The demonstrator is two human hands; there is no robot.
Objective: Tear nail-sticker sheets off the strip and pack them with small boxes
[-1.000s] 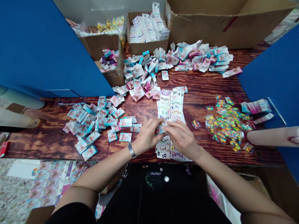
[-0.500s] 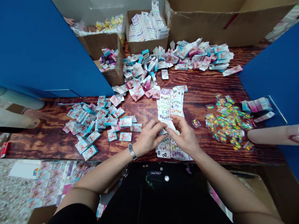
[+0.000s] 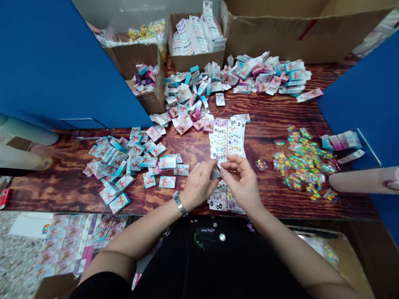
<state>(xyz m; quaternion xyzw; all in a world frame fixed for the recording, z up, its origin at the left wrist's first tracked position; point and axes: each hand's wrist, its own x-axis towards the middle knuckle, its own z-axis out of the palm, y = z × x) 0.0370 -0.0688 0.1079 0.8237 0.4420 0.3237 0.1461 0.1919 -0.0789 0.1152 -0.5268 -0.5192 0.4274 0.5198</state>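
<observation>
The small box (image 3: 215, 173) sits in the curled fingers of the left hand (image 3: 199, 181), above printed sheets (image 3: 220, 139) on the desk (image 3: 267, 115). The half-curled right hand (image 3: 243, 183) meets its end; whether it grips, I cannot tell.

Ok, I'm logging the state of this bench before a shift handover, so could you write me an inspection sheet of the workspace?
Surface: wood-grain table, streaked dark and reddish brown.
Job's things: small box at the fingers, partly hidden; printed sheets beneath the hands; heap of boxes at left; boxes with raised flaps along the back; colourful packets at right.
Clutter: single packet apart from its pile; red object by the table's left end.
Hands: left hand holds the small box; right hand has its fingertips beside it, grip unclear.
Cables: nothing seen.
Surroundings: blue panels both sides; large carton behind.
</observation>
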